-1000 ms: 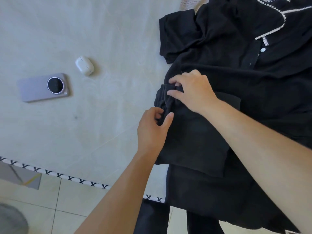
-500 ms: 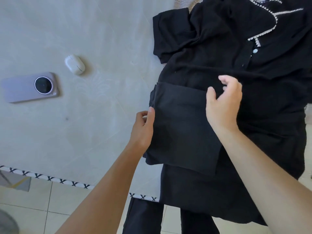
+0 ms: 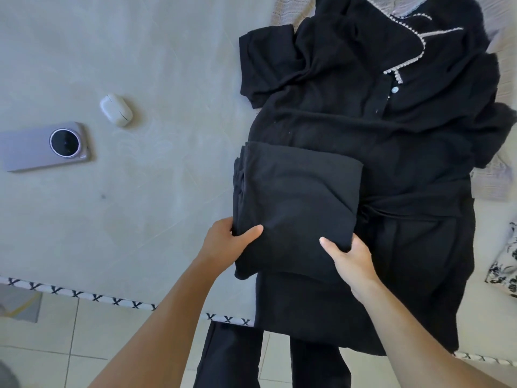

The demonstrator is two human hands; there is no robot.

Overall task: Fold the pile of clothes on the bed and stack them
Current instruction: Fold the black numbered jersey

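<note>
as we look down over the bed (image 3: 167, 65), we have both hands on the near edge of a folded black garment (image 3: 296, 197), and it's a proper two-handed hold. our left hand (image 3: 223, 245) is pinching the near left corner, thumb on top and fingers tucked under the cloth, so that grip is closed on the fabric. our right hand (image 3: 349, 256) has the near right corner the same way, thumb over the top, fingers out of sight beneath. the folded piece sits as a thick rectangle right on top of a larger black dress (image 3: 349, 127) with white trim at the collar, which lies spread and rumpled across the bed and hangs over its near edge. off to the left, well apart from the clothes, a phone (image 3: 47, 147) and an earbud case (image 3: 116, 109) rest on the sheet.

by our reckoning this piece is folded and the step now is getting it off the pile. next move, we'd say, calls for lifting it level with both corners held firm so the layers don't slide open, then setting it on bare sheet to the left, short of the phone. whether more garments hide under the dress, we can't tell.
</note>
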